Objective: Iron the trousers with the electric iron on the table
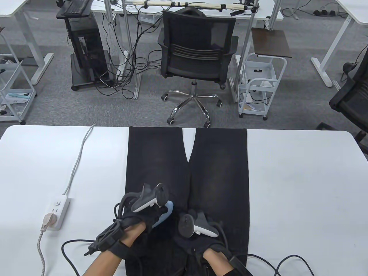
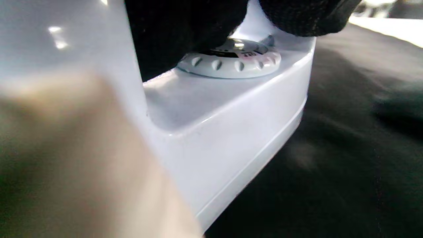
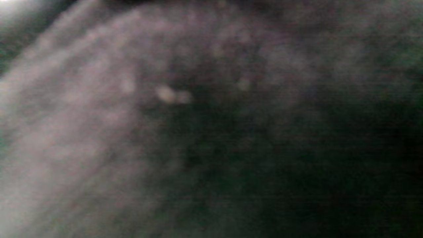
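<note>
left hand [image 1: 141,221] wrapped its fingers round the iron [image 1: 164,214], dial just beneath them | right hand [image 1: 198,230] lay on the trousers [image 1: 218,172], finger state unclear

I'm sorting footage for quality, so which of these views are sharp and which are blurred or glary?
Table view: sharp, evenly lit across the trousers. Left wrist view: iron fairly clear, glare spots top left, blurred tan patch in foreground. Right wrist view: dark and wholly out of focus.
</note>
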The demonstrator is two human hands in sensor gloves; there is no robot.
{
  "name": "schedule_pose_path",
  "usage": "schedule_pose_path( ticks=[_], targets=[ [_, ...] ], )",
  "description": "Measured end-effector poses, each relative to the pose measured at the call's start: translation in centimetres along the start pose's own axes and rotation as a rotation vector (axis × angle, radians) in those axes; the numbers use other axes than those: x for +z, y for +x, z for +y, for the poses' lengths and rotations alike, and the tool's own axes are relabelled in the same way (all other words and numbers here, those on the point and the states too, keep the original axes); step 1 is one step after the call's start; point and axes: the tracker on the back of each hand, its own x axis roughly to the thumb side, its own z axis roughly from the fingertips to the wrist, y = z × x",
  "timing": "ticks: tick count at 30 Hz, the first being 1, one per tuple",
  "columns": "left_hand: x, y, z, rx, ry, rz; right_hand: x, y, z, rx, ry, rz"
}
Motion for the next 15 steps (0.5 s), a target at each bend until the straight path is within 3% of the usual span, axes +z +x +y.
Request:
schedule_pose_path(
  ticks=[7,11,15],
  targets=[
    [-6.6,-1.9,2.4,0.065,0.043,0.135,0.0,0.1,0.1,0.003,-0.002,-0.005],
    [-8.8,-3.7,3.3,0.095,0.049,0.231,0.0,0.1,0.1,0.001,-0.005,-0.007],
    [-9.1,-4.6,3.4,0.119,0.052,0.241,0.0,0.1,0.1,-0.001,0.0,-0.008]
  ],
)
